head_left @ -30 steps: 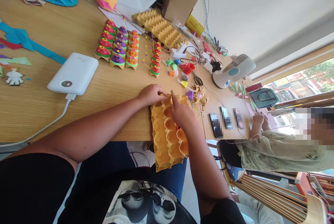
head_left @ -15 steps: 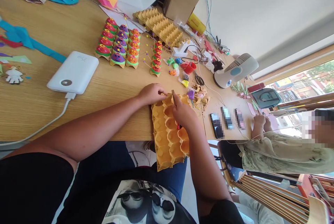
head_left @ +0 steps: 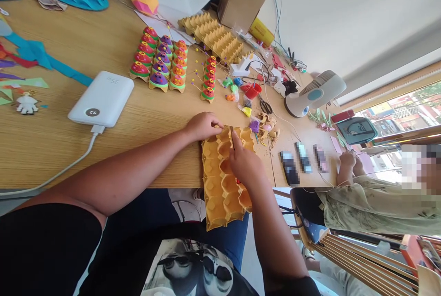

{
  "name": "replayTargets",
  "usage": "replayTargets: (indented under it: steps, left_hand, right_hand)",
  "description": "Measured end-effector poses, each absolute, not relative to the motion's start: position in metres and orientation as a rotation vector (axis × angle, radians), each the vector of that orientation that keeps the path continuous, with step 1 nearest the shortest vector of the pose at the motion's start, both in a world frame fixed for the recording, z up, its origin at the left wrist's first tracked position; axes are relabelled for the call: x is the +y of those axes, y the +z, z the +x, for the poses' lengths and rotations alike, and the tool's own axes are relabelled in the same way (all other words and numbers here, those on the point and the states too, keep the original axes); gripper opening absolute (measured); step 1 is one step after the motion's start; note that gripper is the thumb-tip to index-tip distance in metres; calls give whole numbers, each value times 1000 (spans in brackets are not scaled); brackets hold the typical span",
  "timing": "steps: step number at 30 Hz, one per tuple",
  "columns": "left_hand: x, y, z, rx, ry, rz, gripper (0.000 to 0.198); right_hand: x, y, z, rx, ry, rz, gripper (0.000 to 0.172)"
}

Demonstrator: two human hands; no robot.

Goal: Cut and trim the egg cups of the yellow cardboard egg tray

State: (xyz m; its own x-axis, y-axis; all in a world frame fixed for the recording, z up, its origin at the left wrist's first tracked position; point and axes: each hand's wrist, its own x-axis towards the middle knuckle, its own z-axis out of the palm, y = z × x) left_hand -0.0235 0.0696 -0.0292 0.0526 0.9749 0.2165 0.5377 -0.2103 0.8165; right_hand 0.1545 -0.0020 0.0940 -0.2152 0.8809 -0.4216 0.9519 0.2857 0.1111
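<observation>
1. Yellow moulded-pulp egg tray (head_left: 215,190) lies, in the head view, at the front of the table (head_left: 165,112): far end over the wood, near end jutting past the edge above the person's lap.
2. Left hand (head_left: 203,126): thumb and fingers pinched on the tray's far left corner. That hold looks right for steadying it; the fingertips are best kept out of the blade's line.
3. Right hand (head_left: 247,165): wrapped round a slim knife-like tool (head_left: 232,134), index finger laid along it. A bit of red shows by the palm, perhaps the handle; the exact tool cannot be told.
4. The 2 hands are near each other but apart, with the tool at the tray's far edge. It seems to line up between 2 rows of cups, probably the easiest path.
5. Short, light strokes should suit thin pulp better than 1 hard pull, which could rip the cup walls.
6. Because the near end overhangs, sliding the tray forward would give the blade wood beneath it and keep it off the legs.
7. Pulp scraps (head_left: 274,133) lie just right of the tray; keeping them out from under it should help it sit flat.
</observation>
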Motion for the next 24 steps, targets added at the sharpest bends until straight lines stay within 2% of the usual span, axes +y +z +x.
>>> replayTargets:
  steps: [11,18,24]
  left_hand:
    - [73,-34,-26,1504,1052,1771,31]
    - [71,-33,-25,1517,1053,1786,30]
    - [70,-30,-24,1537,1040,1792,28]
  right_hand:
    - [28,97,141,2186,-276,1643,66]
    - [14,86,143,2165,-140,1662,72]
    - [-2,94,153,2164,-153,1629,72]
